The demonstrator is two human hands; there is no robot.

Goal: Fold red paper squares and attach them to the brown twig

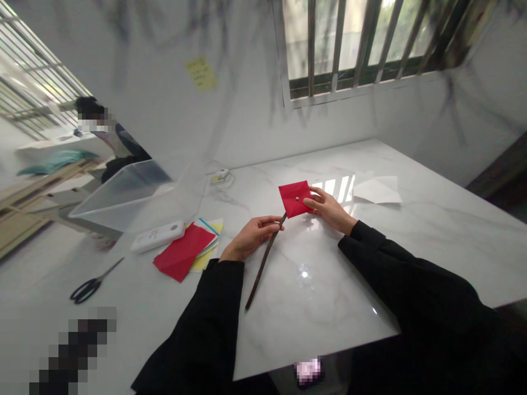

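A red square of paper [293,207] with a small pale pin head or bead [297,198] at its middle is held up over the table. My right hand [327,207] pinches it at its right edge, the thumb on the front. Below its lower left corner runs a thin brown stick [263,263], slanting down to the left. My left hand [259,233] grips this stick near its top, fingers closed round it. Whether the stick is fixed to the paper is hidden behind the square.
Left on the marble-patterned table [329,323] are scissors [93,285], red paper [185,251] over yellow sheets, a white device [158,237] and a clear plastic bin [119,192]. White paper [376,190] lies right. A cable [222,176] is near the wall. A person [117,140] is far left.
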